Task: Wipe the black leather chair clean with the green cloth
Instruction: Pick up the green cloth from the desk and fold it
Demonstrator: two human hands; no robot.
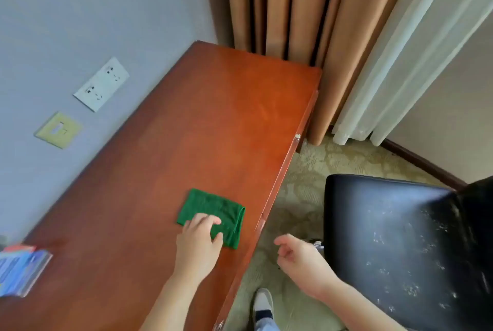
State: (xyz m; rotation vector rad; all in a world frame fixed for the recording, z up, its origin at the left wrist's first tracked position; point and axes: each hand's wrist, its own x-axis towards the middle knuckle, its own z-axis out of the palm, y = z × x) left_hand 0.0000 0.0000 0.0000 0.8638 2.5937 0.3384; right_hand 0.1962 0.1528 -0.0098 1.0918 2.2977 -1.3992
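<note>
Cloth (213, 213) is sitting folded on the table (213, 117), lower middle of the frame, pretty close to the table's right edge. Left hand (198, 240) is on its near corner, fingers curled over the top and thumb tucked against the side, so it looks like it's pinching it to pick up. Right hand (298, 256) is hanging in the air between the table and the chair (394, 245), fingers loosely curled, holding nothing afaict.

Chair's at lower right, seat covered in white flecks/scuffs, so wiping hasn't started imo.

Stuff that could go wrong from here:
- grip is only on one corner, so the cloth prob unfolds when lifted and you end up wiping w/ a floppy single layer instead of a decent pad
- drag it off the edge instead of lifting and it could slip down onto the carpet (301, 184), then you're rubbing floor grit into leather
- those flecks might be cracked finish, not dirt (can't tell, too blurry). Scrubbing hard would make it worse
- swivel-type chair might scoot away under pressure, so the free hand should prob steady it
</note>
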